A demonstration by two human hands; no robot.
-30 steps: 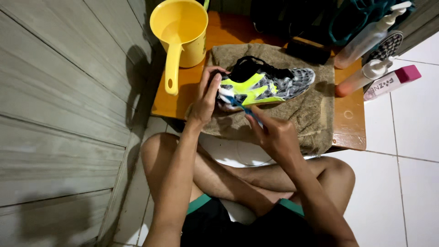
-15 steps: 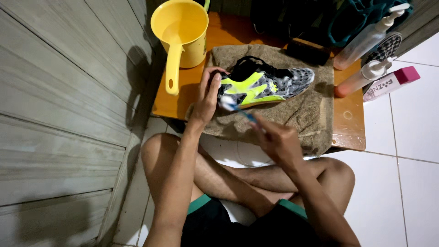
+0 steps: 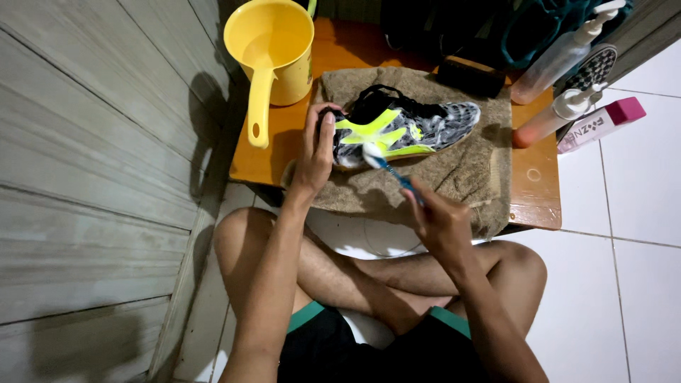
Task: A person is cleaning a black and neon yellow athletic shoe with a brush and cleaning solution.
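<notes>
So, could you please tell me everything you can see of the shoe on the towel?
The shoe is a low sports shoe, grey-and-white patterned with neon yellow panels, black collar and black laces. It lies on its side on a brown towel spread over an orange table, toe pointing right. The left hand grips its heel end. The toothbrush held by the right hand touches its side with a foamy white head.

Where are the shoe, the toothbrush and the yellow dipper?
shoe (image 3: 397, 128), head view, neon-yellow side panel.
toothbrush (image 3: 394, 174), head view, blue handle above the right hand.
yellow dipper (image 3: 273, 42), head view, inner wall of the cup.
</notes>
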